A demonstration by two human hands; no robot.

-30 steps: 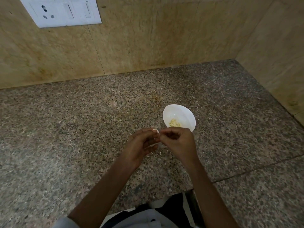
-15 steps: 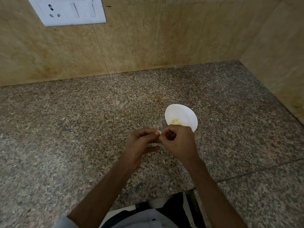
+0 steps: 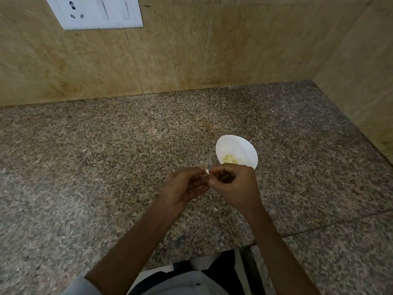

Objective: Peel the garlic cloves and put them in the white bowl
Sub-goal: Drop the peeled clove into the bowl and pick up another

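Garlic clove (image 3: 206, 171): only a small white tip shows, held in the air between the two hands, just in front of the bowl's near rim and above the surface. The rest of it is hidden by fingers.

Left hand (image 3: 182, 188): grip closed, thumb and forefinger pinched on the clove, the other fingers curled under it. Palm faces right.

Right hand (image 3: 234, 186): grip closed too, fingers curled in tight, thumb and forefinger meeting the left hand's at the clove tip. Whether they have hold of loose skin or of the clove itself cannot be told. The two hands touch at the fingertips.

White bowl (image 3: 244, 144): stands on the surface just beyond the right hand, whose knuckles cover its near edge. A small heap of peeled garlic (image 3: 230, 159), pale yellow, lies in the bottom.

Surface (image 3: 106, 167): speckled granite. A few scraps of skin (image 3: 215, 209) lie on it below the hands.

Beyond: beige wall tiles (image 3: 212, 50) at the back and on the right, meeting in a corner. A white switch plate (image 3: 95, 11) is on the back wall, upper left. A light garment (image 3: 180, 282) shows at the bottom edge, between the forearms.
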